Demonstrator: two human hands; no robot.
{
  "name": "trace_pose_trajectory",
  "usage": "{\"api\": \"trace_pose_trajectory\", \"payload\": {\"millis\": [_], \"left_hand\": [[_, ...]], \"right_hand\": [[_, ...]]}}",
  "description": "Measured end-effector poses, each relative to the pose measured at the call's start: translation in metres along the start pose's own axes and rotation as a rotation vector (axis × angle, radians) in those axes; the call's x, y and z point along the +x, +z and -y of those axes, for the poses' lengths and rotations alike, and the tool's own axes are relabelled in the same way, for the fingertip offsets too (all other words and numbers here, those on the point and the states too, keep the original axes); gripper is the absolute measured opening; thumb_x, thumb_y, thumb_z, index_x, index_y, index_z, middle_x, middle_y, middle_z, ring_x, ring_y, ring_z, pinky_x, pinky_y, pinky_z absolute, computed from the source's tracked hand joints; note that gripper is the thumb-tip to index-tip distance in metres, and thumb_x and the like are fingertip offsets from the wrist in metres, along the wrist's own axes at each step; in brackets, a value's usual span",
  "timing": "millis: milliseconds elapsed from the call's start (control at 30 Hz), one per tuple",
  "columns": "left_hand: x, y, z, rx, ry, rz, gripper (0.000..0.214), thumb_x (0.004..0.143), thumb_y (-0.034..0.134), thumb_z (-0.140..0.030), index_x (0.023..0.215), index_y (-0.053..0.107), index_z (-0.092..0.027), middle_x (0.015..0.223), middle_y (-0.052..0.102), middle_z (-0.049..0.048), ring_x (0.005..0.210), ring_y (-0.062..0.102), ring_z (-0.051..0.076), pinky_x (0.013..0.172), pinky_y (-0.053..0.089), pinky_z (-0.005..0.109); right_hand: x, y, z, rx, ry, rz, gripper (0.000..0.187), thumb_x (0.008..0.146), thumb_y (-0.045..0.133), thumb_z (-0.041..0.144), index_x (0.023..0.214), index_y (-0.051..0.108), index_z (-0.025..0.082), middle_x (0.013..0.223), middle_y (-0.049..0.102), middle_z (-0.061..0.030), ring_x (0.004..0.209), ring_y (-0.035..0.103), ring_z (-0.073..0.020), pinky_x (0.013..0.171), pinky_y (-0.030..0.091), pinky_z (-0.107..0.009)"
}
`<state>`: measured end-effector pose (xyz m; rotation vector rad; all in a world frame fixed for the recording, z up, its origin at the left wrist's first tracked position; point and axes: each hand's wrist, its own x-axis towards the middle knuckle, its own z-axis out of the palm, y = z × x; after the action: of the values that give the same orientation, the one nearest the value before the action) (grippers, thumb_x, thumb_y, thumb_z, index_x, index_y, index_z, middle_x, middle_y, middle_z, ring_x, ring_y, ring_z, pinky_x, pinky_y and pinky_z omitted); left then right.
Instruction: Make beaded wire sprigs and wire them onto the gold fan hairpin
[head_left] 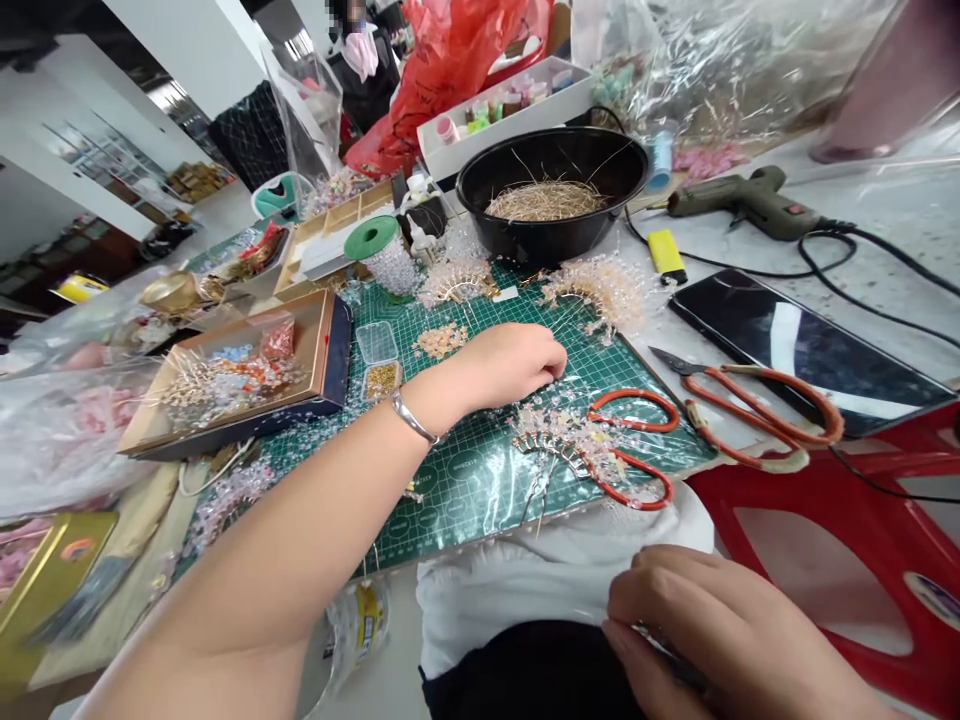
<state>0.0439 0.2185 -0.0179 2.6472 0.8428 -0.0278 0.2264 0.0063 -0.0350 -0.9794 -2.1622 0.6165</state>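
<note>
A: Where is the left hand (514,362)?
B: Over the green cutting mat (465,515) on the desk, its fingers curled downward near the loose clear beads (551,392).

A: Is its grip pinching anything?
B: I can't tell; the back of the hand hides the fingertips.

A: And the right hand (694,625)?
B: Low and close to the body, above the lap, with its fingers folded in. Something grey shows beneath them, but I can't say what it is, or whether that grip is closed on it.

A: Where's the beaded comb (551,445)?
B: On the mat, on the wearer's side of the left hand, its pink and clear beads reaching in among the red scissor handles (636,408).

A: What lies beyond the hand?
B: Two peach beaded ornaments, one left (457,285) and one right (600,292), plus a little heap of peach pieces (441,341). A black bowl (517,238) of thin straw-coloured strands stands behind them.

A: And off to the right?
B: A second pair of scissors (731,388) lies near a dark tablet (817,350).
</note>
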Motion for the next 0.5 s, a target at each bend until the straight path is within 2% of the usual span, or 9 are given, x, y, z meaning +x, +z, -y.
{"api": "trace_pose_trajectory", "payload": {"millis": [100,167,233,300,333,367,433,500], "left_hand": [[-0.004,-0.005,0.003,-0.057,-0.049,-0.081,0.015,0.086,0.06,-0.01,0.076,0.068,-0.017,0.084,0.071,0.005,0.08,0.064,0.02,0.069,0.045,0.033],[-0.016,-0.014,-0.003,-0.113,-0.098,-0.178,0.012,0.091,0.057,-0.014,0.084,0.066,-0.017,0.085,0.071,0.0047,0.077,0.065,0.018,0.067,0.048,0.031],[-0.036,-0.023,-0.016,-0.312,-0.134,-0.328,0.011,0.096,0.053,-0.017,0.096,0.063,-0.018,0.09,0.072,0.0043,0.078,0.068,0.015,0.065,0.051,0.027],[-0.063,-0.024,-0.038,-0.847,-0.14,-0.545,0.006,0.092,0.062,-0.014,0.094,0.064,-0.019,0.09,0.073,0.0024,0.075,0.069,0.013,0.058,0.053,0.022],[-0.077,-0.021,-0.052,-1.066,-0.115,-0.582,0.009,0.088,0.069,-0.012,0.091,0.066,-0.02,0.086,0.072,0.0006,0.073,0.068,0.011,0.055,0.052,0.019],[-0.092,-0.015,-0.066,-1.239,-0.097,-0.573,0.01,0.086,0.072,-0.01,0.089,0.07,-0.02,0.083,0.072,-0.0004,0.069,0.067,0.01,0.053,0.052,0.017],[-0.117,0.005,-0.093,-1.545,-0.152,-0.528,0.009,0.085,0.075,-0.011,0.085,0.075,-0.02,0.078,0.072,-0.0012,0.06,0.063,0.006,0.049,0.052,0.014],[-0.137,0.03,-0.115,-1.792,-0.283,-0.535,0.008,0.081,0.081,-0.013,0.083,0.078,-0.02,0.075,0.072,-0.001,0.058,0.063,0.005,0.048,0.052,0.011]], "right_hand": [[0.0,-0.001,0.003,0.009,-0.005,0.011,0.016,0.095,0.048,0.009,0.089,0.052,0.023,0.066,0.061,0.0033,0.055,0.06,-0.0115,0.053,0.05,-0.022],[-0.001,-0.002,0.005,0.008,0.005,-0.024,0.015,0.096,0.048,0.009,0.091,0.051,0.023,0.066,0.059,0.0039,0.054,0.059,-0.011,0.053,0.05,-0.021],[-0.002,-0.003,0.008,-0.004,0.02,-0.063,0.014,0.096,0.049,0.01,0.094,0.05,0.023,0.066,0.059,0.0038,0.055,0.059,-0.0112,0.054,0.05,-0.021],[-0.004,-0.004,0.011,-0.006,0.009,-0.103,0.013,0.096,0.049,0.01,0.096,0.051,0.023,0.065,0.057,0.0035,0.053,0.057,-0.0115,0.052,0.048,-0.022],[-0.005,-0.005,0.013,-0.001,-0.006,-0.118,0.013,0.096,0.05,0.01,0.096,0.051,0.023,0.065,0.056,0.0032,0.053,0.056,-0.0117,0.05,0.046,-0.022],[-0.006,-0.004,0.015,0.001,-0.011,-0.133,0.014,0.095,0.05,0.009,0.097,0.052,0.023,0.065,0.055,0.0029,0.053,0.055,-0.0118,0.049,0.045,-0.023],[-0.009,-0.003,0.021,-0.001,0.001,-0.15,0.014,0.094,0.052,0.009,0.097,0.053,0.023,0.066,0.055,0.002,0.053,0.054,-0.0122,0.048,0.044,-0.023],[-0.011,-0.001,0.028,-0.009,0.027,-0.142,0.014,0.094,0.054,0.01,0.097,0.053,0.024,0.068,0.056,0.0014,0.054,0.053,-0.013,0.049,0.045,-0.024]]}}
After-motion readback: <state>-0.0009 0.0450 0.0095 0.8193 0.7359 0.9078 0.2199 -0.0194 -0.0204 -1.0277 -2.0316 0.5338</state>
